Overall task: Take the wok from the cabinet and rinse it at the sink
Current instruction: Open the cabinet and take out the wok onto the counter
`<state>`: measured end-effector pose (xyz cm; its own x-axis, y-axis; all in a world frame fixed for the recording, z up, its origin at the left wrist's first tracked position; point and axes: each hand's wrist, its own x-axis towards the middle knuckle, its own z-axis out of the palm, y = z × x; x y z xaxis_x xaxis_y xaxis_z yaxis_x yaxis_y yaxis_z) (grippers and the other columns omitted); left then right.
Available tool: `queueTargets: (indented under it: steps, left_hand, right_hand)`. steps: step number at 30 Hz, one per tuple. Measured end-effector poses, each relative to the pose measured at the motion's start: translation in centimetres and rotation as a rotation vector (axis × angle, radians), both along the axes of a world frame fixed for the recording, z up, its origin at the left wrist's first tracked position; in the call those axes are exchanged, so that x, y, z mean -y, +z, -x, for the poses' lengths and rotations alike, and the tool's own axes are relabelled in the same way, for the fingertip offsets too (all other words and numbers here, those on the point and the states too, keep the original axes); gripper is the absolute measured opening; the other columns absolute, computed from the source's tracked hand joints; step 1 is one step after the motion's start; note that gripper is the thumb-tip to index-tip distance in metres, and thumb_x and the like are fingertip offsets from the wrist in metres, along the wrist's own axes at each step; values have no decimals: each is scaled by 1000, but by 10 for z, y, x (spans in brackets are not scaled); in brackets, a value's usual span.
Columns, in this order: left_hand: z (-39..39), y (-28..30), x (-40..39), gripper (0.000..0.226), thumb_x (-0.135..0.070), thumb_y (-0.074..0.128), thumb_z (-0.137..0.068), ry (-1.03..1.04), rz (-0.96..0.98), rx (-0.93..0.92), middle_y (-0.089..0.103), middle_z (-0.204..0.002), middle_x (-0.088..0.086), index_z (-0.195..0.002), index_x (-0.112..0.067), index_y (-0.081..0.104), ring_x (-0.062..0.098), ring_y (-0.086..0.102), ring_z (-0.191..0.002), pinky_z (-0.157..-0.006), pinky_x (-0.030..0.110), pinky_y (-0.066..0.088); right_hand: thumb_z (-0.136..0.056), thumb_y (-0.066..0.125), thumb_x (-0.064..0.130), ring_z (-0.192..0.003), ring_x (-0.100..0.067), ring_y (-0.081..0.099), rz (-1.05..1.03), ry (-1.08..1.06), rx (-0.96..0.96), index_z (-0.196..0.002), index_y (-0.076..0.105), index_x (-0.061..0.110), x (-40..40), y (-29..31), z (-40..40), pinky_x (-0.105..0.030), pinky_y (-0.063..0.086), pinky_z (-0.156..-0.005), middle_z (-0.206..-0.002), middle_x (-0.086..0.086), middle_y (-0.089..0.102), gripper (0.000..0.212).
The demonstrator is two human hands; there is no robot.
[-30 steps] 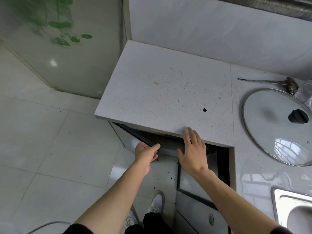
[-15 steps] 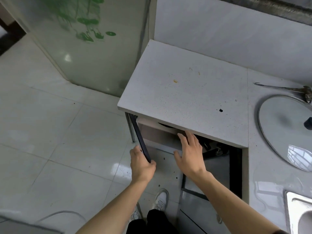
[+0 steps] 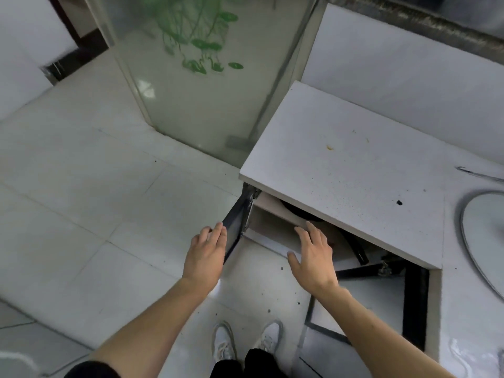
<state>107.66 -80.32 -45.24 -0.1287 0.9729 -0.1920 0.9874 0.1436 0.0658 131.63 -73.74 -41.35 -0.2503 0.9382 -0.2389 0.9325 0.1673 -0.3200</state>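
1. The wok sits inside the cabinet, right of frame centre, under the counter. Only a dark curved rim and what looks like its handle show.
2. The door is swung out to the left, seen nearly edge-on.
3. The left hand lies flat against the door's outer face, fingers straight and together; it clamps nothing.
4. The right hand is spread, palm down, at the cabinet mouth, fingertips near the wok rim. It holds nothing; whether it touches the shelf I cannot tell.
5. In my judgement the step is reaching in for the wok. Keep the door pushed wide, take the handle, and draw the wok out low, clear of the counter edge.
6. Both forearms reach forward from the lower frame, well apart.
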Motion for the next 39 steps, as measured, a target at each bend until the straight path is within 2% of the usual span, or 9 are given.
queueTargets:
  steps: [1,4,6,11,15,20,25,30,39]
  left_hand:
    - [-5,4,2,84,4,76,-51,-13,38,1,51,-143,14,-132,0,56,30,56,-105,-81,38,52]
    - [-22,10,5,93,-10,68,-77,14,96,8,14,-160,14,-153,1,15,30,35,-128,-101,36,40]
    - [-24,13,3,95,-14,66,-79,35,120,-21,12,-158,17,-153,2,8,30,32,-129,-102,35,37]
    - [-27,18,0,91,-17,66,-78,25,142,-46,34,-138,16,-150,4,16,29,39,-119,-97,32,40]
    - [-32,18,-3,92,-33,75,-72,80,142,27,46,-129,17,-144,7,33,29,44,-114,-92,32,45]
    - [-42,26,-9,82,-40,62,-84,143,123,128,36,-136,13,-147,-3,25,29,35,-124,-101,34,39]
    - [-58,33,-15,59,-38,54,-89,-18,95,181,34,-144,10,-140,-13,39,28,32,-130,-103,36,37]
    - [-73,35,-25,57,-38,53,-92,-115,75,238,28,-151,8,-142,-13,40,26,27,-137,-108,34,36]
    - [-104,4,-51,45,-33,49,-94,-244,70,301,42,-140,-3,-136,-18,48,19,37,-126,-102,31,40]
  right_hand:
    - [-92,58,32,-145,-29,16,0,5,-1,-145,34,17,0,0,2,-47,27,-114,-157,-10,22,60]
    - [-91,59,31,-145,-29,16,5,-1,-8,-145,35,17,0,4,6,-47,28,-113,-157,-10,22,60]
    - [-92,59,31,-145,-28,15,-1,-4,-1,-145,35,17,-1,7,6,-46,26,-114,-157,-9,21,60]
    - [-93,58,31,-145,-27,14,-11,-45,5,-144,38,17,0,11,-1,-44,25,-114,-158,-8,20,57]
    - [-92,58,31,-145,-27,15,9,-83,24,-143,39,17,6,14,-11,-45,27,-113,-158,-10,20,56]
    - [-92,58,31,-145,-28,17,11,-144,23,-143,40,17,13,16,-24,-46,28,-112,-158,-10,21,56]
    - [-92,59,28,-143,-29,21,31,-235,-22,-142,40,15,31,16,-38,-47,30,-111,-156,-10,26,55]
    - [-92,58,28,-143,-27,22,64,-317,-29,-143,40,15,46,9,-62,-43,29,-115,-154,-9,30,56]
    - [-90,59,27,-136,-27,33,50,-396,-76,-138,44,14,38,-33,-103,-42,37,-109,-147,-7,41,52]
